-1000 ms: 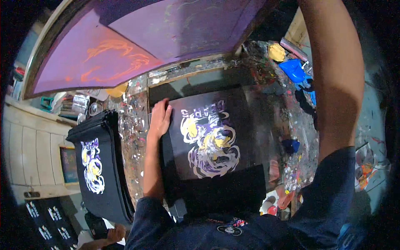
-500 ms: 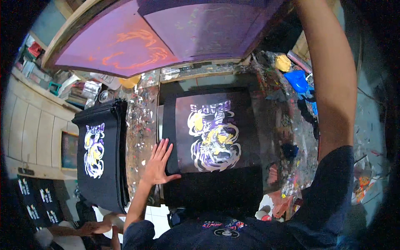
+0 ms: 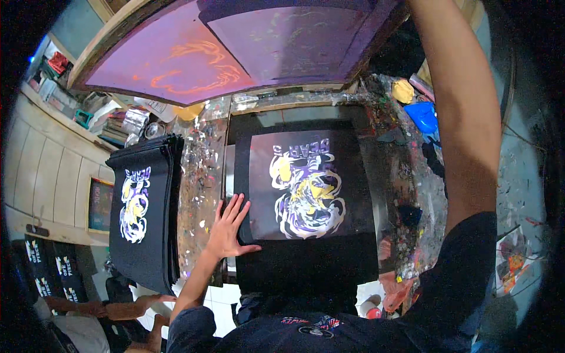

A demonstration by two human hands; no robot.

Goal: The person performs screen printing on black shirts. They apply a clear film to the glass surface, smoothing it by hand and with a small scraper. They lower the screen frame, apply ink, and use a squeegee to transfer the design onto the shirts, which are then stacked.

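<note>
My left hand (image 3: 231,229) lies flat with its fingers stretched out, on the left edge of a black fabric panel (image 3: 306,262). The panel is spread on a board and carries a white, yellow and purple print (image 3: 309,194). My right arm (image 3: 471,112) reaches up past the top edge, so the right hand is out of sight. Close to where that arm leaves the view, a wood-framed printing screen (image 3: 170,65) is tilted up beyond the panel. Its purple mesh shows an orange pattern on the left part.
Left of the panel is a stack of black printed fabric pieces (image 3: 126,259). Paint spatters cover the worktable (image 3: 200,159). A blue object (image 3: 421,117) and a crumpled yellow one (image 3: 402,91) lie at the far right. Another person's arm (image 3: 126,309) shows at lower left.
The view has shifted slightly. My left hand stays on the panel's edge, and the screen remains raised. The other person's arm at lower left has stretched out to the right.
</note>
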